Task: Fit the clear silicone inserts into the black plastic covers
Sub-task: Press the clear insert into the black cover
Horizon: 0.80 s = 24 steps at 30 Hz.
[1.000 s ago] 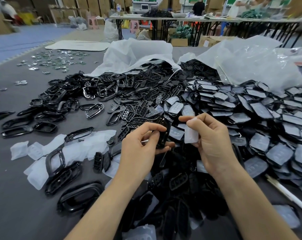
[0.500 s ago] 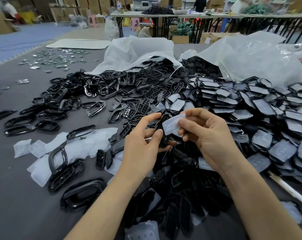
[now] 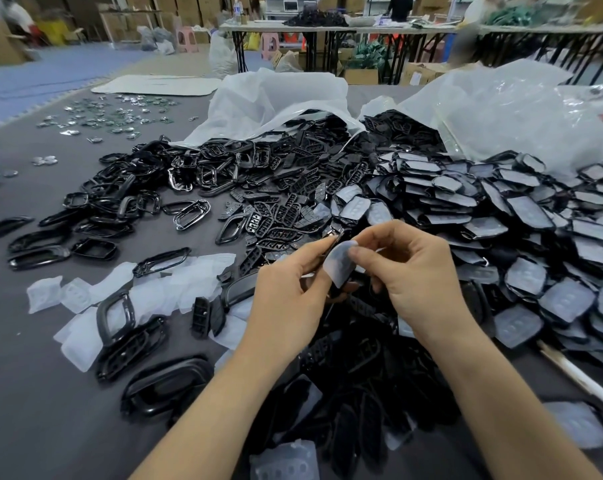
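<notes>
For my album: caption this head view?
Left hand holds a black cover; right hand holds a clear insert against it.

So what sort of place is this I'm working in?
Probably a small-parts assembly workshop: black plastic covers heaped on the grey worktable, spilling from big plastic bags, with cardboard boxes and more folding tables behind.
</notes>
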{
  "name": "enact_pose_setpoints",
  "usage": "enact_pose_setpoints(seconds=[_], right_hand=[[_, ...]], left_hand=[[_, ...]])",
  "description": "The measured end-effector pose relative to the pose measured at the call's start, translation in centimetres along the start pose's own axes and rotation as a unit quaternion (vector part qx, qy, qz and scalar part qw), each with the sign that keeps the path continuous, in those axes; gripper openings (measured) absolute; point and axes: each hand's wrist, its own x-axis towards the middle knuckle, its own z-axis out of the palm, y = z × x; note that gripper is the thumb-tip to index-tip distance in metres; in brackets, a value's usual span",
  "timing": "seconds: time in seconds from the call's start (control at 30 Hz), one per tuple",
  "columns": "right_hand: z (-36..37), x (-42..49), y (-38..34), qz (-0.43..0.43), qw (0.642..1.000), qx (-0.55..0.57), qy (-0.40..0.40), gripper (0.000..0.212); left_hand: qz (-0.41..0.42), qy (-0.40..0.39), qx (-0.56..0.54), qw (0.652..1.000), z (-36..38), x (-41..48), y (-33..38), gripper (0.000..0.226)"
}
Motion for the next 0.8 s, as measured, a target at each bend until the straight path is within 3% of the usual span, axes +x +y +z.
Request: enact_pose_setpoints(seconds=[0.37, 0.57, 0.7, 0.8], right_hand=[[-0.1, -0.1, 0.1, -0.004, 0.994, -0.108, 0.022, 0.017], [-0.6, 0.2, -0.2, 0.121, 0.992, 0.016, -0.009, 0.03], [-1.3, 0.4, -0.6, 0.182, 0.977, 0.09, -0.066, 0.027], [-1.4, 0.4, -0.7, 0.19, 0.97, 0.134, -0.066, 0.026]], left_hand=[[0.03, -0.012, 0.05, 0.998, 0.1, -0.1, 0.1, 0.023], [0.072, -0.04, 0.098, 0.992, -0.2, -0.1, 0.2, 0.03], [-0.002, -0.085, -0.032, 0.996, -0.2, -0.2, 0.7, 0.027], [-0.045, -0.082, -0.121, 0.988, -0.1, -0.2, 1.0, 0.024]])
